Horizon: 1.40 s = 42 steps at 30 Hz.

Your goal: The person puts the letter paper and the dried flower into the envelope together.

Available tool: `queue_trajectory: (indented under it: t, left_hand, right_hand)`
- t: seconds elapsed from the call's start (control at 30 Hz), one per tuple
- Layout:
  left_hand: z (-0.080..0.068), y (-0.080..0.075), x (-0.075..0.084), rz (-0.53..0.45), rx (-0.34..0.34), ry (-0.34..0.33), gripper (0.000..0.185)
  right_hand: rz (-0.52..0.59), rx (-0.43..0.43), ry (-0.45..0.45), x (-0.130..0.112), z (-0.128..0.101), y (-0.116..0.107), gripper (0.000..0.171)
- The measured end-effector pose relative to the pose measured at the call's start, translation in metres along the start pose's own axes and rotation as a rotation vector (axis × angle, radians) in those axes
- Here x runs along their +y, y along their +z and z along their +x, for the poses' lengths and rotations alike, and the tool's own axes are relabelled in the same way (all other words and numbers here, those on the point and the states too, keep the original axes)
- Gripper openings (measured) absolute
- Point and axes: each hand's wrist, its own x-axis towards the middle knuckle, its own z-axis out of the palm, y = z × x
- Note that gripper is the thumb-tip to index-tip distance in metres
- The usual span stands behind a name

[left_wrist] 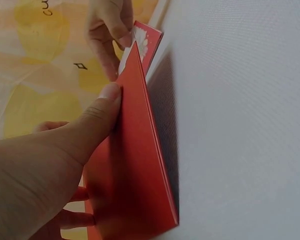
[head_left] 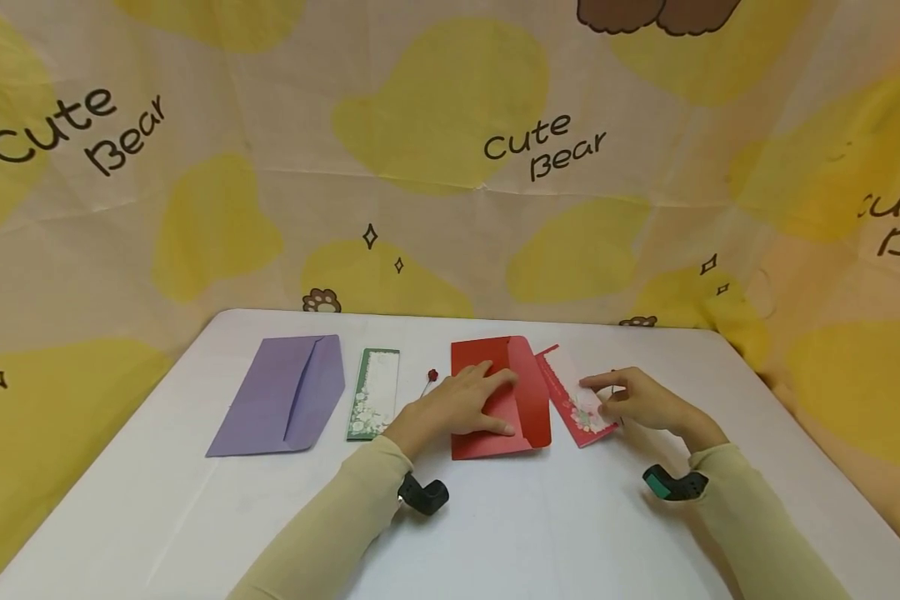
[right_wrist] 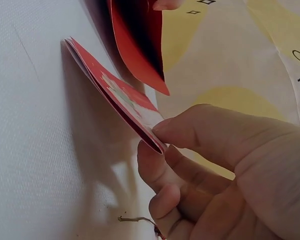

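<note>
From the head view I see my left hand (head_left: 461, 408) lying flat on the red envelope (head_left: 528, 400), fingers straight and spread a little, pressing it to the white worktop (head_left: 540, 533). The envelope's flap is open toward the right. My right hand (head_left: 641, 402) is just beside it at the red flowered card (head_left: 570, 392), which lies at a slant with its near end under my fingers; the thumb and forefinger seem to pinch that end. Further left on the worktop lie a green flowered card (head_left: 373, 393) and a purple envelope (head_left: 285, 396), well apart from my hands, and a small red-headed pin (head_left: 430, 380) sits between the green card and the red envelope. A black band is on each wrist, and a yellow bear-print cloth hangs behind.

From the left wrist view, my left thumb rests straight along the red envelope's (left_wrist: 135, 175) face, with the other fingers spread below it. Beyond the envelope's far edge the right hand (left_wrist: 107, 35) holds the red card (left_wrist: 149, 42).

From the right wrist view, my right hand (right_wrist: 215, 165) grips the card (right_wrist: 115, 97) at its near corner, thumb on top and curled fingers (right_wrist: 165, 172) beneath, the card tilted up off the worktop. The envelope's open flap (right_wrist: 137, 40) stands just beyond it.
</note>
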Motion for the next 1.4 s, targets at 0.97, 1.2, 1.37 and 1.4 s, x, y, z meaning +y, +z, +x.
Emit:
queue_trajectory:
  t: [0.97,1.2,1.37,1.4]
  left_hand:
    - [0.0,-0.003,0.0,0.0,-0.004,-0.004,0.077]
    - [0.001,-0.002,0.0,0.012,0.006,0.003,0.074]
    - [0.0,0.0,0.001,0.012,0.003,-0.008,0.076]
    - [0.0,0.0,0.001,0.01,0.003,-0.009,0.076]
  right_hand:
    - [0.025,0.131,-0.024,-0.004,-0.002,-0.009,0.057]
    - [0.068,0.139,-0.019,-0.008,-0.003,-0.007,0.057]
    - [0.104,0.136,-0.028,-0.009,-0.001,-0.004,0.058]
    - [0.112,0.132,-0.032,-0.009,-0.001,-0.003,0.058]
